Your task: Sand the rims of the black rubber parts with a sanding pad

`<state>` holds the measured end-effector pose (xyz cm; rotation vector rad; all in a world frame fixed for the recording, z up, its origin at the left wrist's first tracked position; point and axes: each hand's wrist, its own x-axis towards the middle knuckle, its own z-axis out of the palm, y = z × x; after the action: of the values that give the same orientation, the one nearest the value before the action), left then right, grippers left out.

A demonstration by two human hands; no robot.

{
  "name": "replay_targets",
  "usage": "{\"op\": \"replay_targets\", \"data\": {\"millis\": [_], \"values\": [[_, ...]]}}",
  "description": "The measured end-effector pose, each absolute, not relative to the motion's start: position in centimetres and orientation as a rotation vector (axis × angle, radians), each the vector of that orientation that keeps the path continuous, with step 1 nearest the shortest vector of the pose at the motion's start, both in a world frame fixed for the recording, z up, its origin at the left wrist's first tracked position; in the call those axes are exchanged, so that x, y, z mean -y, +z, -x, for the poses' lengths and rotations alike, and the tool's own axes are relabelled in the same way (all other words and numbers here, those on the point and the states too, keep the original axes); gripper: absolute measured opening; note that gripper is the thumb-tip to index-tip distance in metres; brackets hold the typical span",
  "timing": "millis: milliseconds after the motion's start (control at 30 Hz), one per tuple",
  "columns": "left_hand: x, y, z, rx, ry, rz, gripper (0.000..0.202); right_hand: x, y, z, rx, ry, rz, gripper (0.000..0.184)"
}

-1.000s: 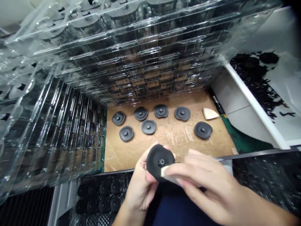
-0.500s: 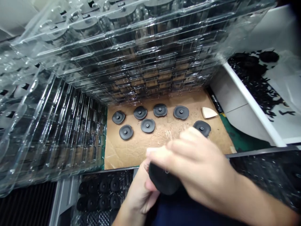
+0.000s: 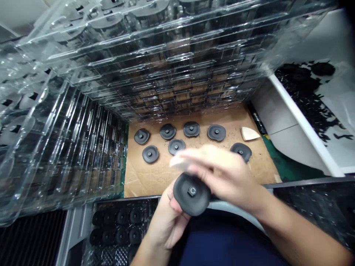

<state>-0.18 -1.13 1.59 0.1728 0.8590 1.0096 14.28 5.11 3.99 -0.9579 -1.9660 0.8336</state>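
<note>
Seven dark rubber discs (image 3: 191,129) lie loose on the cardboard sheet (image 3: 155,177) of the worktop, and an eighth, the black disc (image 3: 192,194), is in hand over the near edge, its face with the small central nut turned up toward the camera. The left hand (image 3: 169,218) pinches this disc from below, its grip closed on the rim with the thumb at the left side. The right hand (image 3: 222,173) sweeps across just above the disc's top edge; it is blurred, so I cannot tell how its grip stands or whether a pale piece sits at its fingertips. Judging from this, the work goes best if the left hand keeps the disc steady and tilted to the light, while the right works along the rim in short strokes. A white wedge (image 3: 249,133) rests at the cardboard's far right, clear stacked trays (image 3: 155,66) rise behind, and a tray of black parts (image 3: 119,225) sits below left.
</note>
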Motion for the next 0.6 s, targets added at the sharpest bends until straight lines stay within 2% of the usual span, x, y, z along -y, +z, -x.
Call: {"op": "replay_targets", "data": {"millis": [133,233,367,467,600], "values": [[1.0,1.9,1.0,-0.772,1.03,-0.095,0.059,-5.0,0.1,-16.1,1.764,1.038,1.452,0.025],[0.9,1.6,1.5,-0.799,1.076,-0.071,0.054,-2.2,-2.5,-16.7,1.749,1.229,1.504,0.029],[0.7,0.9,1.6,-0.8,1.1,-0.047,0.057,1.5,-4.8,-16.8,1.726,1.288,1.55,0.026],[0.6,0.6,1.5,-0.806,1.121,-0.048,0.057,1.4,-4.5,-17.2,1.667,1.234,1.606,0.027],[0.7,0.6,1.0,-0.82,1.114,-0.092,0.056,-0.9,-0.5,-17.2,1.603,1.026,1.591,0.024]]}}
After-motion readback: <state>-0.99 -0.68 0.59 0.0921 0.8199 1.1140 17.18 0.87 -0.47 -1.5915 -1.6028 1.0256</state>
